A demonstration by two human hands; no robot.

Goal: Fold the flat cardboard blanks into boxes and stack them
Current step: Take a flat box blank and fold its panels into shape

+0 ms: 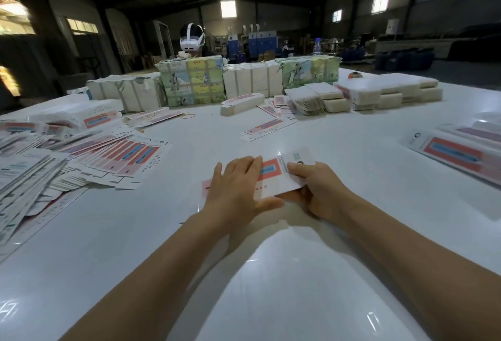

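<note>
Left hand flat on blank; right hand pinching it.

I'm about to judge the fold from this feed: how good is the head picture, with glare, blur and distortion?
Head view: dim hall, bright blown-out windows at left; soft glare streaks on the glossy white table; wide-angle bending at the edges. The left hand, right hand and the blank they hold are fairly sharp, its small print unreadable; the loose blanks at left look smeared.
</note>
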